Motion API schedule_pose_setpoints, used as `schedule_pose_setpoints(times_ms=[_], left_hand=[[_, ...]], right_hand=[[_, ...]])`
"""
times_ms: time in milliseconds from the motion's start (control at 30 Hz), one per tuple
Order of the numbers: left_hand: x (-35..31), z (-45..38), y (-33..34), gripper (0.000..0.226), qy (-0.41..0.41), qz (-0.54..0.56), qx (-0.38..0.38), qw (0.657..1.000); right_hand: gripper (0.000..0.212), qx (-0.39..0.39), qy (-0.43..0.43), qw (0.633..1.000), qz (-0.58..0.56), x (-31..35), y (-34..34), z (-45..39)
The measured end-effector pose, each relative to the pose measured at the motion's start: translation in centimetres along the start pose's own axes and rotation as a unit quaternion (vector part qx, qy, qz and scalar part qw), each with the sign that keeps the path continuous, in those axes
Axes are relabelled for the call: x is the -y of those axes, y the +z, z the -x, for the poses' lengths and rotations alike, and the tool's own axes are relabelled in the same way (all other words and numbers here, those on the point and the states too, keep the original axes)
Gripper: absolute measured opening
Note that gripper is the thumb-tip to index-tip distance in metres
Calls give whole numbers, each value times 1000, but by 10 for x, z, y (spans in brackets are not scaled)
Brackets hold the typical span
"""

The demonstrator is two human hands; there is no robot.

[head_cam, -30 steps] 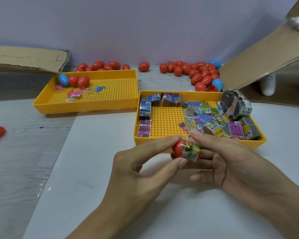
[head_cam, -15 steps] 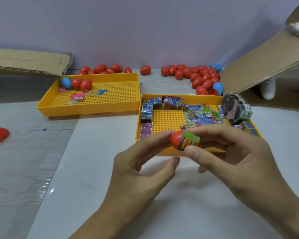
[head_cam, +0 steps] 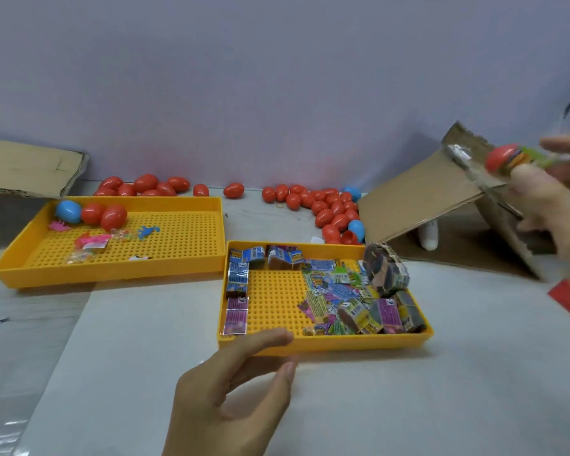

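At the left a yellow tray (head_cam: 106, 278) set with eggs (head_cam: 113, 217), left hand (head_cam: 231, 390) held loose and empty just before the leaflet tray (head_cam: 343, 345), red egg (head_cam: 502, 157) banded in green paper pinched by the raised right hand (head_cam: 555, 199) over the cardboard box (head_cam: 418, 199).

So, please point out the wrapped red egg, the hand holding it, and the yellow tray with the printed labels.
wrapped red egg (head_cam: 502, 159), head view, on its bare red end.
right hand (head_cam: 550, 199), head view, middle of the blurred hand.
yellow tray with labels (head_cam: 343, 345), head view, on its front wall.
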State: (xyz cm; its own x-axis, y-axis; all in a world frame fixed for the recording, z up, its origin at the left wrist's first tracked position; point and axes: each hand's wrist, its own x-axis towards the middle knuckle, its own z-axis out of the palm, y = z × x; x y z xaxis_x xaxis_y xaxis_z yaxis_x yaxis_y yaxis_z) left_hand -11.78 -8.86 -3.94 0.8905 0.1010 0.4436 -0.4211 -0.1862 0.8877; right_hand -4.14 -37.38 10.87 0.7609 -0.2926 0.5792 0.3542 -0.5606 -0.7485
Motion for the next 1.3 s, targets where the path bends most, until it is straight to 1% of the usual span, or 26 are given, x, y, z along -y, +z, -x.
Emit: schedule_pose_setpoints(times_ms=[33, 67, 133, 167, 200, 233, 267, 300, 333, 367, 400, 433, 467, 500, 533, 567, 633, 700, 733, 833, 900, 967, 1067, 1133, 1200, 1300], left_hand=[[-1, 0, 2, 39, 11, -22, 4, 1000], [-1, 0, 2, 39, 20, -42, 8, 999], [-7, 1, 2, 39, 5, -66, 20, 998], [-12, -1, -1, 42, -30, -61, 24, 997], [-19, -1, -3, 44, -82, -34, 32, 996], [-30, -6, -4, 39, -136, 6, 39, 990], [-37, -14, -2, 28, -183, 43, 61, 980], [-44, -16, -2, 14, -215, 88, 103, 967], [-45, -12, -2, 29, -216, 108, 153, 958], [-46, -13, -2, 54, -256, 99, 169, 946], [-43, -18, -2, 62, -290, 102, 176, 935], [-44, -23, -1, 63, -290, 73, 166, 940], [-42, -26, 0, 56, -225, 25, 142, 964], [-44, -33, -1, 37, -156, -10, 53, 986], [-42, -33, 0, 18, -87, -27, -20, 996], [-40, -36, -3, 9, -32, -38, -48, 998], [-27, -63, 1, 5, 15, -68, -15, 997], [-18, -106, 14, 5, 36, -131, 28, 990], [-9, -131, 22, 6, 48, -165, 32, 985], [26, -205, 53, 13, 35, -265, 58, 962], [53, -243, 74, 30, -18, -327, 109, 939], [76, -264, 92, 42, -55, -369, 136, 918], [95, -272, 112, 39, -55, -401, 139, 904], [102, -272, 117, 28, -58, -402, 106, 908], [100, -270, 116, 25, -57, -385, 85, 917], [79, -255, 107, 28, -2, -312, 94, 945]], right_hand=[[80, -22, 11, 999, 24, -14, -20, -22], [82, -41, 29, 997, 60, -24, -36, -44], [69, -76, 76, 980, 165, -38, -51, -77], [65, -85, 87, 968, 219, -39, -52, -80], [62, -100, 89, 964, 231, -35, -46, -73], [56, -117, 78, 967, 214, -30, -39, -61], [48, -129, 54, 974, 178, -21, -28, -40], [38, -125, 34, 985, 118, -15, -14, -16], [29, -96, 27, 994, 40, -11, 4, 10], [22, -36, 46, 997, -45, -8, 23, 41], [17, 41, 90, 986, -135, -4, 44, 72], [17, 116, 145, 960, -212, -1, 65, 100], [17, 178, 199, 925, -270, 4, 83, 126], [18, 224, 239, 895, -303, 6, 98, 146], [19, 263, 255, 877, -310, 8, 107, 158], [19, 299, 249, 870, -304, 8, 113, 166], [18, 341, 226, 864, -294, 4, 116, 168], [15, 350, 234, 856, -300, 0, 115, 163], [15, 355, 239, 852, -301, 0, 115, 161], [14, 376, 248, 839, -304, -1, 116, 161], [12, 385, 257, 830, -310, -1, 116, 161], [7, 383, 270, 823, -321, -2, 115, 159], [13, 383, 268, 819, -333, -7, 115, 158], [11, 384, 261, 820, -336, -7, 115, 157], [8, 384, 263, 817, -340, -8, 114, 154], [12, 387, 260, 814, -346, -11, 114, 153]])
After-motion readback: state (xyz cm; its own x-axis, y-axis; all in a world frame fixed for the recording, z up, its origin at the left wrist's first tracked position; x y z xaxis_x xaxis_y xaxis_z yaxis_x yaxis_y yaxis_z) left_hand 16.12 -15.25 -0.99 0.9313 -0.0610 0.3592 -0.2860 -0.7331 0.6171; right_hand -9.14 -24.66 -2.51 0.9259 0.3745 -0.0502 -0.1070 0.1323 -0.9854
